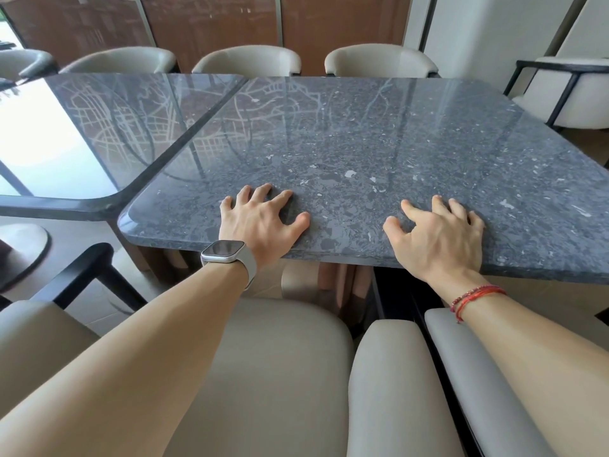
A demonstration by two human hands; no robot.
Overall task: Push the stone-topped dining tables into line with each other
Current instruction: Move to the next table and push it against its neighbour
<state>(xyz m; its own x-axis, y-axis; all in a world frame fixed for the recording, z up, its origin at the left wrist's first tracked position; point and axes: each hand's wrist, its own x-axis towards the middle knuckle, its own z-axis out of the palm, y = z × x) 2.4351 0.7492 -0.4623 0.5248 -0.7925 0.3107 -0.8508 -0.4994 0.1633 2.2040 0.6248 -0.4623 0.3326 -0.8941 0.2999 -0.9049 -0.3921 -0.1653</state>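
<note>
Head view: left hand [260, 219] and right hand [438, 235] lie spread with fingers arched, gripping nothing, fingertips pressed on the right table [395, 143] just inside its near edge. That edge juts nearer the person than that of the left table [99, 127]. The two tops run close side by side along a dark seam. Risks, as I judge them: the hands could slip on the polished stone, an uneven shove could swing the top into its neighbour and chip an edge, and the chairs [247, 59] opposite could be struck. Count: two hands, two tables, one watch [224, 252], one red bracelet [474, 295], about eight chairs, some only partly seen.
</note>
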